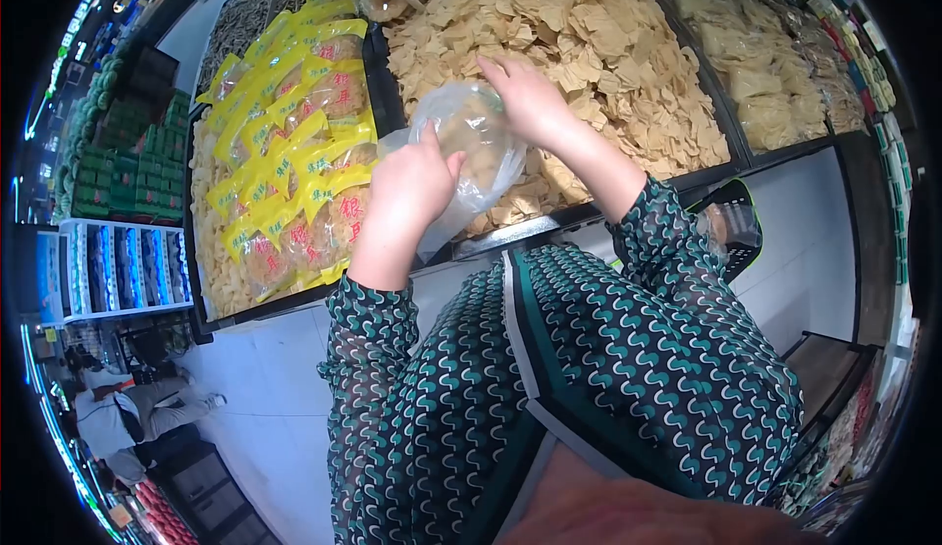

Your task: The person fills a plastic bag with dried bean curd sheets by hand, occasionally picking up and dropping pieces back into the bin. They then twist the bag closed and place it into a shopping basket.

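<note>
A clear plastic bag (478,153) hangs over the near part of a bin, with a pale tan content or background showing through its film. My left hand (417,177) is closed on the bag's left side, forefinger and thumb standing up along the film. On the bag's upper right, my right hand (530,103) grips the edge, its fingertips pointing toward the far side. Beneath and beyond both hands lies a deep heap of thin, pale dried flakes (579,15).
Yellow printed packets (294,143) fill the bin to the left. Bagged pale goods (756,84) lie in the right bin. A black basket (734,226) is by my right elbow. At lower left, a person (132,413) is near the shelves.
</note>
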Demonstrator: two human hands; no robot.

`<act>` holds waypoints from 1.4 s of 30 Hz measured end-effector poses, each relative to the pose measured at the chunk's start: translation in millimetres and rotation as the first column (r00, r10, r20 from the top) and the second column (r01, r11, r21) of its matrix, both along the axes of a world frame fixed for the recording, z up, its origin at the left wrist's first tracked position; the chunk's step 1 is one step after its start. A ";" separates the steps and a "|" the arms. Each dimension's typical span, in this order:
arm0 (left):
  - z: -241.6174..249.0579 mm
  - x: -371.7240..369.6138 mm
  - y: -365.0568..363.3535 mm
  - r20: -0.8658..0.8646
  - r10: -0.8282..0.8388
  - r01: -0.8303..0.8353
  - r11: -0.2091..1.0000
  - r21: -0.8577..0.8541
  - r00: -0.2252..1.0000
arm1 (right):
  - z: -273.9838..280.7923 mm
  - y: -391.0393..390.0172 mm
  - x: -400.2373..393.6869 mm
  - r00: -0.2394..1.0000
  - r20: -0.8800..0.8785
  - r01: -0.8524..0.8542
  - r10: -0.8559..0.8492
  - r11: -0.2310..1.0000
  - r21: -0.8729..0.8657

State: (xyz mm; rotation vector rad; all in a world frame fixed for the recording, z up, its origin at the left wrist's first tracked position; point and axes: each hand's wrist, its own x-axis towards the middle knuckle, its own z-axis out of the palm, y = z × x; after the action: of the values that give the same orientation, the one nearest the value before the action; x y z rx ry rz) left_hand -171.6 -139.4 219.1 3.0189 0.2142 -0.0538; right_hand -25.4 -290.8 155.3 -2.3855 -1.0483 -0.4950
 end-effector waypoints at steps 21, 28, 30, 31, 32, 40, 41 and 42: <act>-9.9 86.0 -88.4 -0.009 0.141 -0.142 0.989 -0.040 0.990 | 40.6 -164.7 155.8 0.937 -0.018 0.348 -0.349 0.937 -0.033; -3.6 85.7 -100.6 -0.028 0.387 -0.385 0.901 -0.200 0.922 | 9.3 -167.0 214.1 0.973 -0.146 0.154 -0.177 0.976 -0.156; 7.4 66.8 -104.7 0.020 0.365 -0.328 0.858 -0.396 0.931 | 3.5 -167.7 223.2 0.983 -0.121 0.120 -0.138 0.982 -0.145; 10.3 64.1 -104.6 -0.047 0.435 -0.396 0.764 -0.508 0.899 | -1.3 -168.3 229.9 0.985 -0.135 0.099 -0.108 0.992 -0.076; 0.2 60.7 -98.4 -0.054 0.450 -0.413 0.758 -0.505 0.891 | -4.9 -169.7 235.0 0.987 -0.144 0.077 -0.077 0.997 -0.004; 16.1 36.9 -112.9 -0.143 0.471 -0.471 0.713 -0.520 0.870 | -9.3 -182.4 265.3 0.960 -0.268 -0.011 0.077 0.971 0.238; 22.7 31.4 -113.9 -0.139 0.462 -0.440 0.646 -0.624 0.876 | -9.2 -183.2 267.3 0.957 -0.271 -0.015 0.098 0.956 0.294; 28.0 26.2 -113.4 -0.130 0.452 -0.398 0.570 -0.718 0.882 | -8.4 -182.4 268.9 0.955 -0.272 -0.016 0.118 0.937 0.350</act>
State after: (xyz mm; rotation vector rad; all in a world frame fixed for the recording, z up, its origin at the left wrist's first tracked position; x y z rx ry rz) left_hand -145.3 -252.8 247.1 2.0813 0.7226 0.0098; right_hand 243.5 -473.2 146.9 -2.0280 -0.8308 -0.2653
